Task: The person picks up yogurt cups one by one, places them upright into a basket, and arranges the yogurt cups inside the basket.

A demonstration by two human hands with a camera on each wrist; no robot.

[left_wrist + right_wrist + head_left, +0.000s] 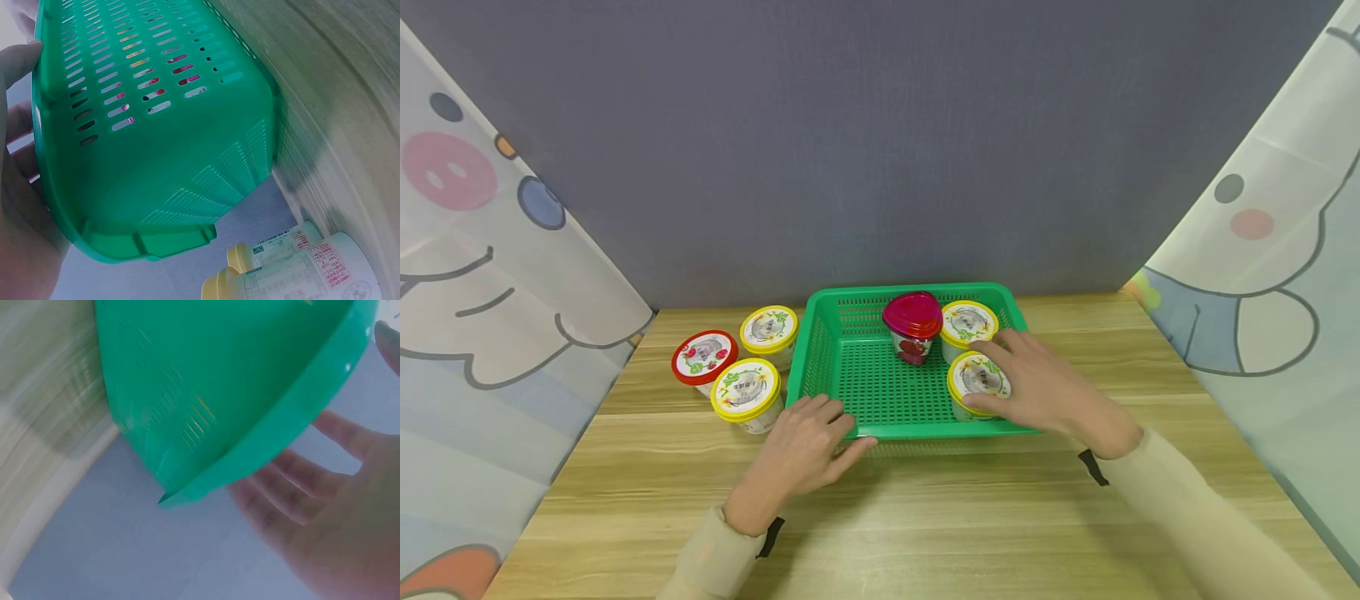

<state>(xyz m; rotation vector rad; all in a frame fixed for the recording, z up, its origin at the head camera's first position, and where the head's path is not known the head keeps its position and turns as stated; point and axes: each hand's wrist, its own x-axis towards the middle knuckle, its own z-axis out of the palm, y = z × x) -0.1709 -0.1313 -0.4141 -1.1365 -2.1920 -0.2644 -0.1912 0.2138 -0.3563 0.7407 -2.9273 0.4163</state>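
Observation:
A green plastic basket (891, 432) sits on the table with a pink-lidded clear cup (913, 321) and two yellow-lidded white cups in its right part. My left hand (805, 442) grips the basket's near rim at the left corner, with the thumb along the outside in the left wrist view. My right hand (1037, 383) reaches over the right rim and holds the nearer yellow-lidded cup (981, 379), thumb and fingers on either side of its lid. Behind that stands the farther yellow-lidded cup (967, 321), close to the right fingertips. The right wrist view hides the held cup mostly behind the basket wall.
Left of the basket stand a red-lidded cup (703, 354) and two more yellow-lidded cups, one at the back (769, 329) and one in front (747, 390). A grey panel (880, 150) rises behind the wooden table (925, 525). Cartoon-printed sheets flank both sides.

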